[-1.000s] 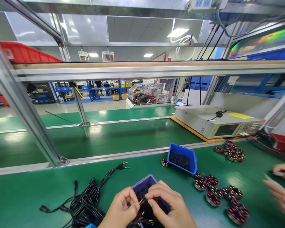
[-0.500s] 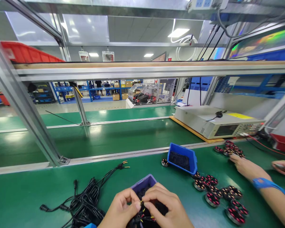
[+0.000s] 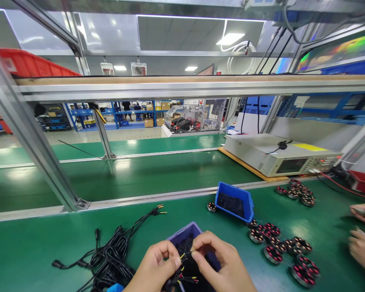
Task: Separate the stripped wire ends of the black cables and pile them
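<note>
Thin wire (image 3: 187,255) pinched above purple bin (image 3: 187,232).
Left hand (image 3: 158,263), right hand (image 3: 220,259): thumb and forefinger of each closed on the wire; bin sits on green bench (image 3: 33,243), well in from its far edge.

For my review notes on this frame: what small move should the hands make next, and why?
Probably hold the left hand steady and ease the right hand toward it. The left appears to pinch a yellow wire end; the right's thumb and forefinger pinch opposite, slightly apart, over the purple bin. What the right pinches is too small to tell.
</note>
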Demonstrator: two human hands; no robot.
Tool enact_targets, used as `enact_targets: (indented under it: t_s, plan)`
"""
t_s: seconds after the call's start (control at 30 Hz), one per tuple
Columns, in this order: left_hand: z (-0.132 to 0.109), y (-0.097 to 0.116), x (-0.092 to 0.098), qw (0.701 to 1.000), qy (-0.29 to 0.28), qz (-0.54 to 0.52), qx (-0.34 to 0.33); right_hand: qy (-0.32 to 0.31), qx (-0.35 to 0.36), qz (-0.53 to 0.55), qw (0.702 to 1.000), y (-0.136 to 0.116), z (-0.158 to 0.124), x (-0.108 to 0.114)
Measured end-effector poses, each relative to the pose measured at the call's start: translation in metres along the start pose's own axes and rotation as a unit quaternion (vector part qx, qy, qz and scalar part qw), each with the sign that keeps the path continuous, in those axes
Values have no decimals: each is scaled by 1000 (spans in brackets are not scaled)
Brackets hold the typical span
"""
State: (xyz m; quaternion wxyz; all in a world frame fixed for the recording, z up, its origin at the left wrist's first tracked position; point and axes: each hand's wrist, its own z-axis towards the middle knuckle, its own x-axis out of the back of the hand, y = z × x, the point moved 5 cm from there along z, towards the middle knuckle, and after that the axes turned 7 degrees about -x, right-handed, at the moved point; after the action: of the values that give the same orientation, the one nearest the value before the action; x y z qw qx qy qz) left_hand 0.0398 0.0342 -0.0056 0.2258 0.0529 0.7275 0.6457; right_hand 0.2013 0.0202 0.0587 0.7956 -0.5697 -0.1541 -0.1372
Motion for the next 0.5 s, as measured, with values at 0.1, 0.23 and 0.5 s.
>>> enact_targets:
  t_s: [0.1,0.23,0.5]
  plan:
    - [1,-2,1,1000,1,-3,0,-11,17,-12,1000,-2,0,0]
    - [1,-3,0,1000,-4,10,1,-14,72,-25,997,-1,2,-3]
    - [-2,-1,-4,1000,-31,7,-3,-46,76,23,996,-2,2,0]
